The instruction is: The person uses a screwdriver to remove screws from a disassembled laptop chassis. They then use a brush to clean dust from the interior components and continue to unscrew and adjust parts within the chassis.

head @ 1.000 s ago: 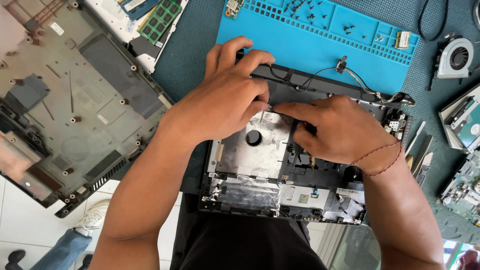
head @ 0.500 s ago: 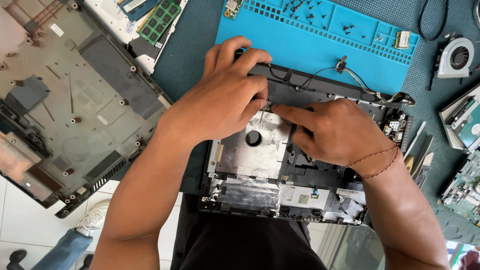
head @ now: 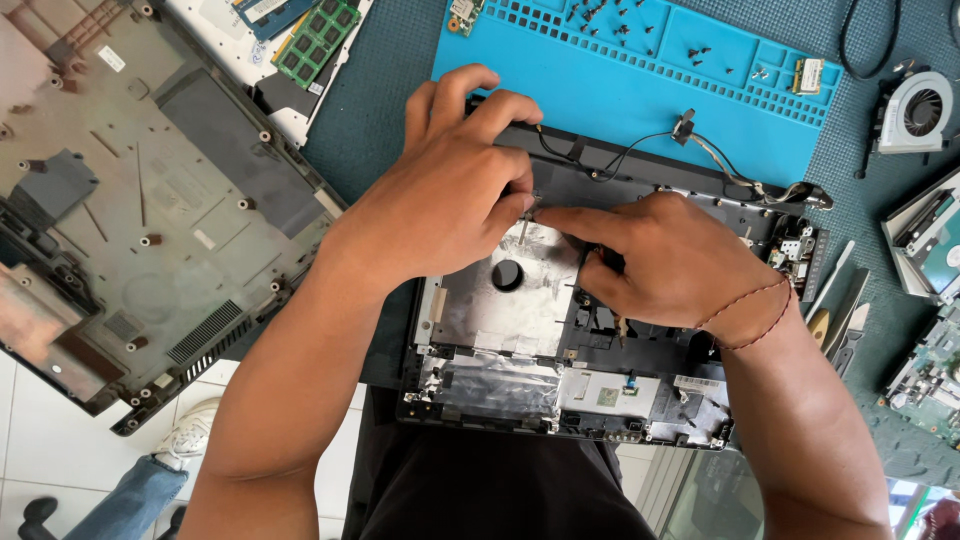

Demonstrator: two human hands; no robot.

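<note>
Looking down from the head camera, I take the opened laptop chassis (head: 600,330) as my landmark — a black palmrest shell lying inner side up, its far edge resting on the blue silicone work mat (head: 640,75). My left hand (head: 450,190) lies curled over the chassis's far-left part, fingers bent and the thumb and forefinger pressed together at a small point on the upper edge of the silver foil shield (head: 510,300); whether anything is held in that pinch I cannot tell. My right hand (head: 670,260) rests on the chassis's middle, forefinger stretched left so that its tip meets the left hand's fingertips at the same spot — the other fingers are folded down onto the black plastic. A red thread bracelet (head: 745,320) circles the right wrist. Along the chassis's far edge runs a thin black cable (head: 640,150). Left of the chassis lies the grey bottom cover (head: 140,210), inner side up. Beyond that cover, green memory modules (head: 315,35). Right of the chassis: a cooling fan (head: 915,110) and a few pry tools (head: 835,310). Loose screws (head: 620,25) sit in the mat's trays.
</note>
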